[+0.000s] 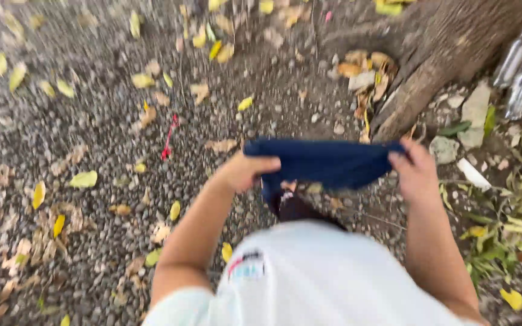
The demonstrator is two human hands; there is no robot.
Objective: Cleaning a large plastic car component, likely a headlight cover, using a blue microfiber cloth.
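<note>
Gravel [92,121] lies underfoot, strewn with yellow and brown leaves [83,178], and a tree root [430,66] runs across the upper right of my view. I take that root as my landmark. Just below it, out in front of my white shirt [327,278], I hold a dark blue cloth [327,160] stretched between both hands.

My left hand [246,171] grips the cloth's end farther from the root, fingers curled shut over its top edge with the thumb under. My right hand [417,172] pinches the end nearer the root, just below the root's foot, fingers closed on the fabric. The cloth is pulled fairly taut along its top edge, so it hangs as a flat band clear of the ground; its lower part sags and bunches toward my left hand, since only the upper edge is held.

Well left of the root a bit of red string [169,137] lies on the gravel. Right of the root some empty bottles [518,60] lean together, with pale stones [475,108] and green weeds [515,217] below them. The picture is blurred, so finer detail of the fabric I cannot tell.
</note>
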